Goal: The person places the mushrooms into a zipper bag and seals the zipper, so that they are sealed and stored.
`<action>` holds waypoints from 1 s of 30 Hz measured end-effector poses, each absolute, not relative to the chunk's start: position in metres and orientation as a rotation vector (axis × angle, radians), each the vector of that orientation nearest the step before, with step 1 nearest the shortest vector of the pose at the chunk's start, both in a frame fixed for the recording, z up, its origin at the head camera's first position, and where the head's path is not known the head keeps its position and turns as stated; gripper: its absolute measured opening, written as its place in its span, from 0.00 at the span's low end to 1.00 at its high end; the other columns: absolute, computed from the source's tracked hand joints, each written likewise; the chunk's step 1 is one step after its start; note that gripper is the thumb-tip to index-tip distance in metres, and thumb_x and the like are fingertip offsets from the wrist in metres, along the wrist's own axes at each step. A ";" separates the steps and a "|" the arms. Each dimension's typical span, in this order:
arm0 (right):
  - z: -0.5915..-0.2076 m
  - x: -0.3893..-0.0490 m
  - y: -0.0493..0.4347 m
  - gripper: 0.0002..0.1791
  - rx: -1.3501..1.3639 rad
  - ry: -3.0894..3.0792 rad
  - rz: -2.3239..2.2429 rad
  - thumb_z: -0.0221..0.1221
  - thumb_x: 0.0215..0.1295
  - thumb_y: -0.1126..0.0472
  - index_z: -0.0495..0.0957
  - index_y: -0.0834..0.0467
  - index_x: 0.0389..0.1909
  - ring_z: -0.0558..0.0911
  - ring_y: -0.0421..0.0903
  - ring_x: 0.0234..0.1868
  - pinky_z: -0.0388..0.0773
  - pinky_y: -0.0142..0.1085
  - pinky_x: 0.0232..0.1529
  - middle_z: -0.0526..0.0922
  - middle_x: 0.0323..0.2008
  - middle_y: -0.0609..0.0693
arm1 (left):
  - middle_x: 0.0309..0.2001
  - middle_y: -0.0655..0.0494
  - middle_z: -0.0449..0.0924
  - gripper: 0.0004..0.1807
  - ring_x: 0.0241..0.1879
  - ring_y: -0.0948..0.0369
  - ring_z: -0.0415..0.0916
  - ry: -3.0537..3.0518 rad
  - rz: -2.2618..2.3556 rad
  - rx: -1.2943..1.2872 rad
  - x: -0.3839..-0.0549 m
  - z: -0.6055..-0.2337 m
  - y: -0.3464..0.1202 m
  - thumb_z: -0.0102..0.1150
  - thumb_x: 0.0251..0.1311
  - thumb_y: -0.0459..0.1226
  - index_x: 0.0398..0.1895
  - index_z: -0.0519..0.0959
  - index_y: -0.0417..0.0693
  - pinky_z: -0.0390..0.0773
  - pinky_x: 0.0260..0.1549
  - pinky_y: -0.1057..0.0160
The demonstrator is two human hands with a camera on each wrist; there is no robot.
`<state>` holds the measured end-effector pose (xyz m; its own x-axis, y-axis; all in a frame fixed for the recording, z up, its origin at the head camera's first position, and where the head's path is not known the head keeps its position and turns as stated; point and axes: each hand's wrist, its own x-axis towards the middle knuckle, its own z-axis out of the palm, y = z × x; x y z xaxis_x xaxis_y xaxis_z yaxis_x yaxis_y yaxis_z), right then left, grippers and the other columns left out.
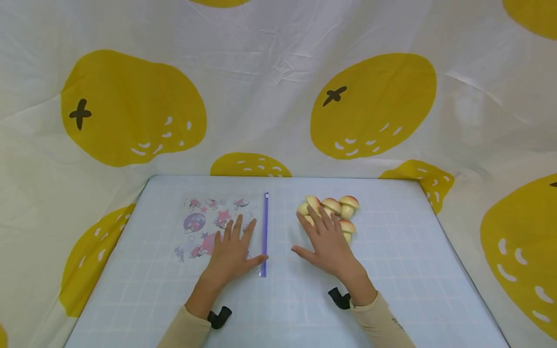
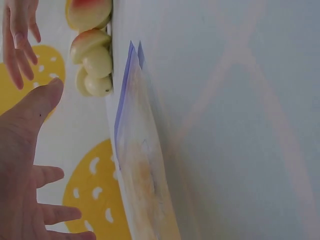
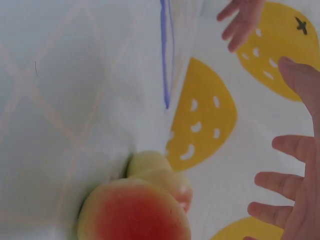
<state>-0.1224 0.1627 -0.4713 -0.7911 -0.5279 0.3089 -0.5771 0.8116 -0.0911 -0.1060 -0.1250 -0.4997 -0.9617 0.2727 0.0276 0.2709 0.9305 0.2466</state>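
A clear zip bag printed with pink and purple pictures lies flat on the left half of the table, its purple zip strip along the right edge. My left hand hovers over the bag with spread, straight fingers; the left wrist view shows its fingers apart from the bag. To the right sits a cluster of several toy mushrooms, cream with reddish caps. Above its near side, my right hand is spread and holds nothing. In the right wrist view, a mushroom's red cap is close below.
The table has a pale cloth with a faint grid. Behind it and at the sides hangs a white curtain with large yellow fruit prints. A black wrist mount is on the left wrist, another on the right.
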 end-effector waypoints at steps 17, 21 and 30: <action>-0.496 -0.114 0.125 0.39 1.121 -2.787 0.156 0.57 0.69 0.38 0.62 0.53 0.75 0.62 0.66 0.71 0.62 0.59 0.66 0.63 0.72 0.62 | 0.76 0.38 0.52 0.55 0.72 0.35 0.52 3.009 0.354 0.424 -0.101 -0.512 -0.121 0.57 0.55 0.71 0.79 0.55 0.52 0.56 0.62 0.27; -0.503 -0.113 0.119 0.37 1.158 -2.816 0.144 0.57 0.70 0.40 0.63 0.52 0.75 0.64 0.65 0.70 0.64 0.57 0.66 0.65 0.71 0.61 | 0.76 0.37 0.52 0.55 0.71 0.35 0.53 3.001 0.361 0.438 -0.100 -0.514 -0.121 0.57 0.55 0.71 0.79 0.56 0.52 0.57 0.61 0.27; -0.514 -0.110 0.111 0.33 1.183 -2.982 0.120 0.54 0.74 0.43 0.64 0.52 0.75 0.64 0.62 0.70 0.67 0.54 0.65 0.65 0.71 0.60 | 0.75 0.37 0.54 0.54 0.70 0.34 0.55 2.973 0.354 0.453 -0.101 -0.517 -0.119 0.57 0.56 0.70 0.79 0.57 0.51 0.60 0.60 0.27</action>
